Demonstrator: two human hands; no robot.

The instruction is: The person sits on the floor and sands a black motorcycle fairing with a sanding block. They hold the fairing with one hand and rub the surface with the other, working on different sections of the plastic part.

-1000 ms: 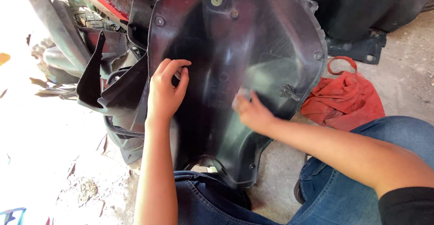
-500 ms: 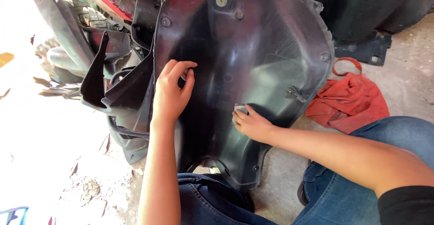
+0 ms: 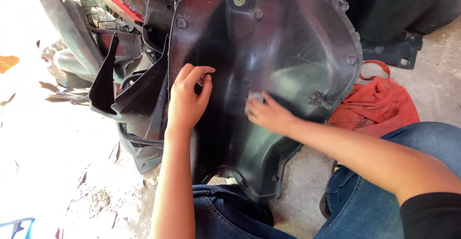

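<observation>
A large black plastic scooter body panel (image 3: 288,42) stands on end in front of me, its hollow inner side facing me, its lower end between my knees. My left hand (image 3: 188,99) rests on the panel's left side with the fingers curled against the surface. My right hand (image 3: 268,114) presses a small pale grey pad (image 3: 254,98) flat against the middle of the panel; the hand is blurred. Whether the left hand holds anything I cannot tell.
A red rag (image 3: 379,107) lies on the concrete floor at the right of the panel. Other black plastic scooter parts (image 3: 125,95) and a red frame piece (image 3: 115,1) crowd the left and top. My blue-jeaned legs (image 3: 379,205) fill the bottom.
My right hand has slid with the pad back and forth over the panel's middle. The left hand has stayed on the panel's left side. The view has shifted slightly.
</observation>
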